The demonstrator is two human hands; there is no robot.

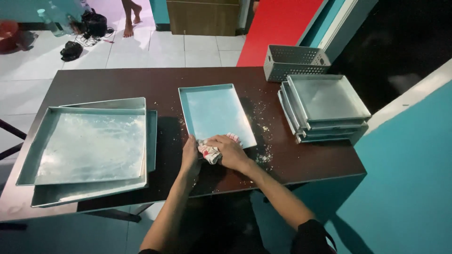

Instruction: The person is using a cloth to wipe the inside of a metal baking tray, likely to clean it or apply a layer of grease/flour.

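We couldn't see the near edge of the small tray (pixel 214 113); the checked cloth (pixel 211 151) and both hands covered that corner. The right hand (pixel 230 153) hid most of the cloth, so its full pattern was unreadable. The left hand (pixel 190 157) showed its fingers only partly, tips tucked against the tray rim. Lower trays in the left stack (pixel 89 188) were mostly hidden under the top one. The right stack (pixel 325 127) showed edges only, count unclear. A person by the far wall (pixel 129 19) was cut off at the top edge, legs only. Dark items on the floor (pixel 71 51) were too small to identify. Our own arms ran off the bottom edge.
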